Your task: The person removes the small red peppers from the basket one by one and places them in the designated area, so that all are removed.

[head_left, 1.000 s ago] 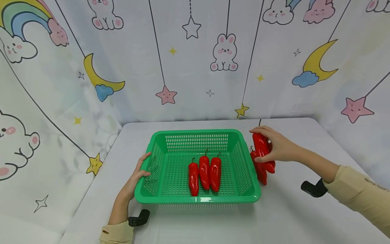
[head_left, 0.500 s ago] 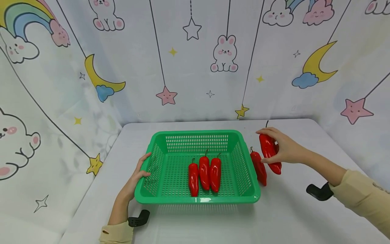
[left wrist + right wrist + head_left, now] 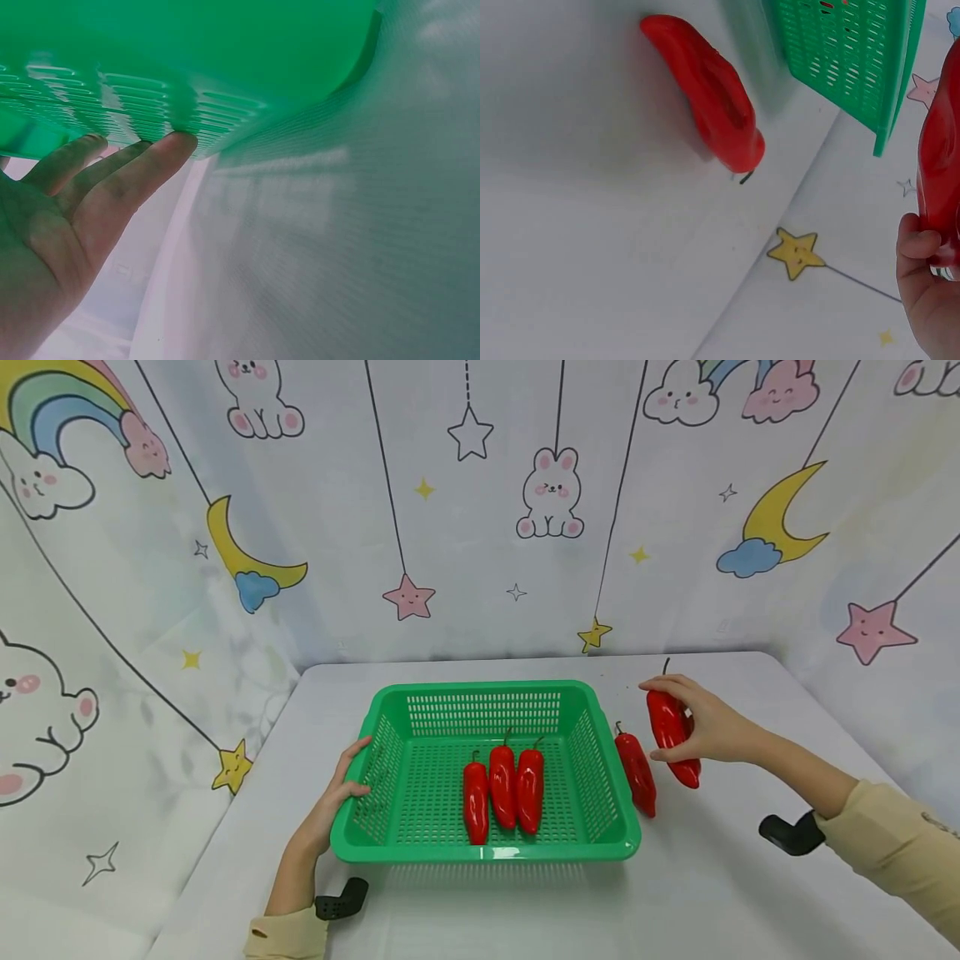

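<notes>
In the head view, my right hand (image 3: 699,722) holds a glossy red chilli pepper (image 3: 670,735) by its two ends, thumb at the lower part and fingers near the stem. A bit more red shows between this pepper and the palm. Another red chilli pepper (image 3: 709,94) lies on the table beside the basket's right wall. Inside the green plastic basket (image 3: 480,853), three red chilli peppers (image 3: 502,785) lie side by side. My left hand (image 3: 332,802) grips the basket's left rim, thumb over it; the left wrist view shows its fingers (image 3: 142,172) against the slotted outer wall.
The white table (image 3: 720,860) carries the basket near its middle. A white cloth backdrop (image 3: 480,527) with cartoon bunnies, moons and stars rises behind and at the sides. Black wrist devices (image 3: 792,833) sit on both forearms.
My right hand has moved right, away from the basket, with its chilli pepper, uncovering the one lying on the table. My left hand and the basket have stayed in place.
</notes>
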A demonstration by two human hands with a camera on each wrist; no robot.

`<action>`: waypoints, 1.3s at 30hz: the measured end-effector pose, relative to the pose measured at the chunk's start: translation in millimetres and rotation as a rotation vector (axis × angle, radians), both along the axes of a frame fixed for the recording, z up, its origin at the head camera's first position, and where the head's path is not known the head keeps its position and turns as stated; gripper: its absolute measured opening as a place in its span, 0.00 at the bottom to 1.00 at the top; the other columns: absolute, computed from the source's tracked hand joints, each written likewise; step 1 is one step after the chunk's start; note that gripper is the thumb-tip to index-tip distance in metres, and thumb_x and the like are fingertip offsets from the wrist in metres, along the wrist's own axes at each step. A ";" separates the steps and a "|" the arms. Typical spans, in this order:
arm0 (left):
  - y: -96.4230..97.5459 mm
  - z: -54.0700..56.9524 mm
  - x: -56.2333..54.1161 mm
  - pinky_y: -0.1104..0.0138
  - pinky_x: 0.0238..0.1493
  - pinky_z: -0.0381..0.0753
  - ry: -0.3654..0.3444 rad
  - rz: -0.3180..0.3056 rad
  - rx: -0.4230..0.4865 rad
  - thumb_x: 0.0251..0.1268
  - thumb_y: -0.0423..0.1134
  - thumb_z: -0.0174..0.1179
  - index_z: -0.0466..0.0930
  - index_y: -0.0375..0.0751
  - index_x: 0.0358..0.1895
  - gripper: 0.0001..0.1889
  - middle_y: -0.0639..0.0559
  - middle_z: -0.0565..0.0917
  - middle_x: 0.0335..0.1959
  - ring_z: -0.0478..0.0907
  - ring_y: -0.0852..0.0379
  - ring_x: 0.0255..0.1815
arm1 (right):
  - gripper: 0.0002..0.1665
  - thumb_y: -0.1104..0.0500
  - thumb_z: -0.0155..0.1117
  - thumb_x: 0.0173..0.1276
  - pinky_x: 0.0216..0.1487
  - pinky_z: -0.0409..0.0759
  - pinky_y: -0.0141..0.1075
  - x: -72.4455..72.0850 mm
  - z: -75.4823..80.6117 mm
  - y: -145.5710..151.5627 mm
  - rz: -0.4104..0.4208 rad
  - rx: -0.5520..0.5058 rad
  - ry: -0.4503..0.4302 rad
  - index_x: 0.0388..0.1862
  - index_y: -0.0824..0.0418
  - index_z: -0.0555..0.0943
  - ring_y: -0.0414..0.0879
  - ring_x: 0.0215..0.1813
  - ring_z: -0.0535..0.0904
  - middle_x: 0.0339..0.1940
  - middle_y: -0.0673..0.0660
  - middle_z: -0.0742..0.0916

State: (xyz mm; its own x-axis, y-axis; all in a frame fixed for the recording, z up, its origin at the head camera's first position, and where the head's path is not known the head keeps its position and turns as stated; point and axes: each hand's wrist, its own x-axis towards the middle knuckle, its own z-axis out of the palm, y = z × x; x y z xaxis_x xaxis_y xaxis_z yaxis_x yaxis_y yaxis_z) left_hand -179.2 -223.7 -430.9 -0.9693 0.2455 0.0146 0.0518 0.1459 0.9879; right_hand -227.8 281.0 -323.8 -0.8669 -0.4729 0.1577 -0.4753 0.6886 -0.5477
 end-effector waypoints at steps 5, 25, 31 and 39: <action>-0.2 0.2 0.1 0.54 0.53 0.57 0.005 0.003 -0.003 0.54 0.35 0.40 0.42 0.55 0.72 0.38 0.46 0.37 0.72 0.44 0.41 0.66 | 0.52 0.60 0.78 0.36 0.33 0.79 0.47 -1.1 -1.0 2.7 -0.001 -0.001 0.005 0.62 0.64 0.63 0.62 0.52 0.66 0.56 0.65 0.68; 0.3 0.6 1.0 0.53 0.53 0.57 0.001 0.002 0.007 0.54 0.34 0.40 0.41 0.54 0.72 0.38 0.46 0.37 0.72 0.44 0.41 0.66 | 0.51 0.60 0.78 0.37 0.34 0.79 0.48 -11.1 -28.1 14.5 -0.033 0.030 0.015 0.62 0.65 0.63 0.63 0.52 0.66 0.55 0.67 0.68; 0.1 0.5 0.7 0.54 0.53 0.58 -0.007 -0.005 0.019 0.55 0.34 0.39 0.41 0.54 0.72 0.38 0.46 0.37 0.72 0.45 0.41 0.66 | 0.51 0.60 0.77 0.38 0.33 0.79 0.48 -14.3 -35.9 16.2 -0.042 0.034 0.004 0.62 0.65 0.63 0.63 0.52 0.66 0.56 0.67 0.68; -0.5 -0.2 -0.1 0.53 0.54 0.57 0.002 -0.007 0.011 0.55 0.35 0.39 0.41 0.54 0.72 0.38 0.46 0.37 0.72 0.44 0.41 0.66 | 0.49 0.59 0.76 0.40 0.34 0.79 0.48 -19.4 -47.6 17.9 -0.044 0.051 -0.025 0.62 0.65 0.63 0.64 0.53 0.66 0.57 0.68 0.67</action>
State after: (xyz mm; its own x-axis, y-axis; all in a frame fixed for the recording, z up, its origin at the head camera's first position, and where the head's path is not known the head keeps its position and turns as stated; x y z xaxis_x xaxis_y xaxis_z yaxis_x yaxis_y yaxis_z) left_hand -179.2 -224.2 -431.2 -0.9676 0.2517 0.0193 0.0548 0.1349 0.9893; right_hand -247.2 298.9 -371.5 -0.8906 -0.4407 0.1126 -0.4302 0.7359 -0.5228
